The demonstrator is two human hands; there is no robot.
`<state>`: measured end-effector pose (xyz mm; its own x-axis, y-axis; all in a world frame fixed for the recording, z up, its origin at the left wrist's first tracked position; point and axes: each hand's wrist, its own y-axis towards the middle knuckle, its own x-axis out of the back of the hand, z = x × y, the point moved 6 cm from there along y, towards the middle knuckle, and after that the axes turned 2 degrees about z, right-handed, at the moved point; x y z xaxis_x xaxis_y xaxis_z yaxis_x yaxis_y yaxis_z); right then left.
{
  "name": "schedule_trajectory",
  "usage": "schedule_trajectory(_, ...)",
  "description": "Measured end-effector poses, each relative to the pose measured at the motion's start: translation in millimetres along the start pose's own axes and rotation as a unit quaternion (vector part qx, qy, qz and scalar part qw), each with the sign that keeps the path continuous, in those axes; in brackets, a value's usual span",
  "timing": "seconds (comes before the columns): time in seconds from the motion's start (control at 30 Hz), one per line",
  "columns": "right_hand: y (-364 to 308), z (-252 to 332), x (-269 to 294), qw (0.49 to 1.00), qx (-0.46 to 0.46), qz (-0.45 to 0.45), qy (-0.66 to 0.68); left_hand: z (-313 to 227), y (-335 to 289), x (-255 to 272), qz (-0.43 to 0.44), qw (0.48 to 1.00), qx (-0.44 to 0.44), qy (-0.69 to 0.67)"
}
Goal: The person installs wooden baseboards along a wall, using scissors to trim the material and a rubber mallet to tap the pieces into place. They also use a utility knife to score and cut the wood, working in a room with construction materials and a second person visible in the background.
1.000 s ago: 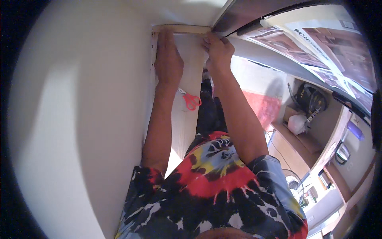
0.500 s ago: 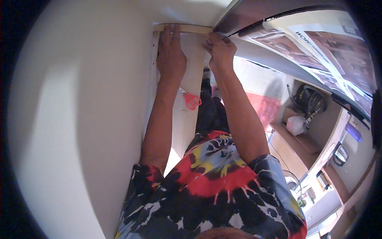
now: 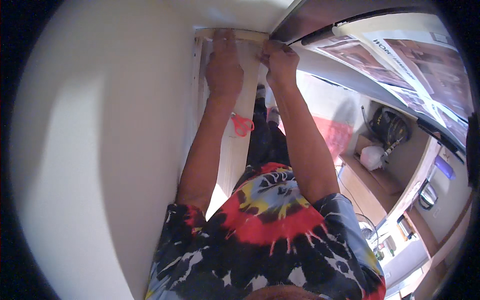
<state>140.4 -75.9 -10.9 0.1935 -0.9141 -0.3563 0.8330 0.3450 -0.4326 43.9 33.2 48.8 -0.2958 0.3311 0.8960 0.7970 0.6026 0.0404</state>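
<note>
A narrow pale wooden strip [image 3: 248, 36] runs across the far end of a light wooden board [image 3: 245, 95] beside the wall. My left hand [image 3: 224, 72] reaches to this strip with its fingers stretched out over it, somewhat blurred. At the strip's right end, my right hand [image 3: 281, 62] is closed in a pinch; whatever lies between its fingertips is hidden. Scissors with red handles [image 3: 242, 125] rest on the board, close to my left forearm, which covers part of their blades.
A pale wall [image 3: 135, 130] rises along my left. A dark panel edge [image 3: 310, 22] and a poster-like printed sheet [image 3: 400, 60] are at upper right. Shelving [image 3: 372, 182] at right holds a black bag [image 3: 391, 125] and a white plastic bundle [image 3: 372, 157]; a fan [image 3: 367, 227] stands lower down.
My left hand has slid a little to the right along the strip, its fingers now closer together. My right hand stays at the strip's right end, barely shifted.
</note>
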Motion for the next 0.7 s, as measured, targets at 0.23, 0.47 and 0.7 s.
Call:
schedule_trajectory(0.23,-9.5,2.4,-6.6,1.000,-0.011,-0.015,0.021,-26.6,-10.3,-17.3,-0.017,0.997,-0.081,-0.001)
schedule_trajectory(0.47,-3.6,-7.3,1.3,0.995,0.079,-0.040,-0.037,-10.5,-3.3,-14.9,-0.007,0.998,-0.060,0.031)
schedule_trajectory(0.7,-17.8,2.5,5.0,0.997,0.040,-0.009,-0.069,-18.6,-5.1,-19.0,-0.031,0.999,-0.028,0.014)
